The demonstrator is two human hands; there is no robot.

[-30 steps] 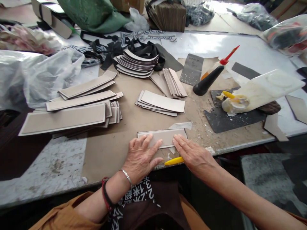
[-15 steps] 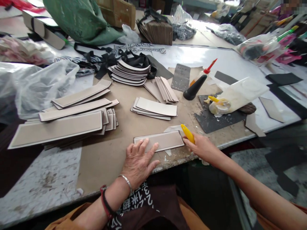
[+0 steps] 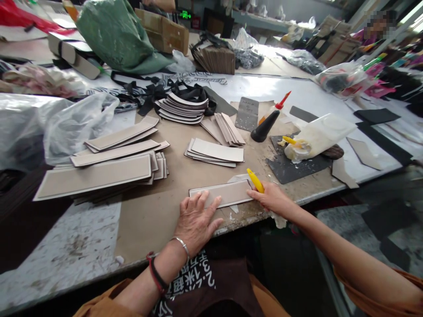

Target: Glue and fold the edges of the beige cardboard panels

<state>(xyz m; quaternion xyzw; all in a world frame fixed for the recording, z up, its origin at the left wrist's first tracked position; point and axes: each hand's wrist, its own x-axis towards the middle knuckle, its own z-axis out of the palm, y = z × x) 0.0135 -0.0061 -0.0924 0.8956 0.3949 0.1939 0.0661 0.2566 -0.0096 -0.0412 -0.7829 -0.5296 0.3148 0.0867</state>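
my left grip (image 3: 196,220) lies spread flat on the grey card strip (image 3: 228,193) at the front edge of the desk (image 3: 145,220), my right grip (image 3: 272,199) pinching a yellow tool (image 3: 255,180) at its right end.

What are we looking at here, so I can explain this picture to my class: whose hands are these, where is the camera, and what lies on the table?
No machine here: a person works with bare hands, and the camera sits on their head, looking down. The left hand lies flat on a grey card strip near the edge of the table. The right hand grips a yellow tool at the strip's right end. Behind lie stacks of similar strips, a black cone and a tipped plastic bottle.
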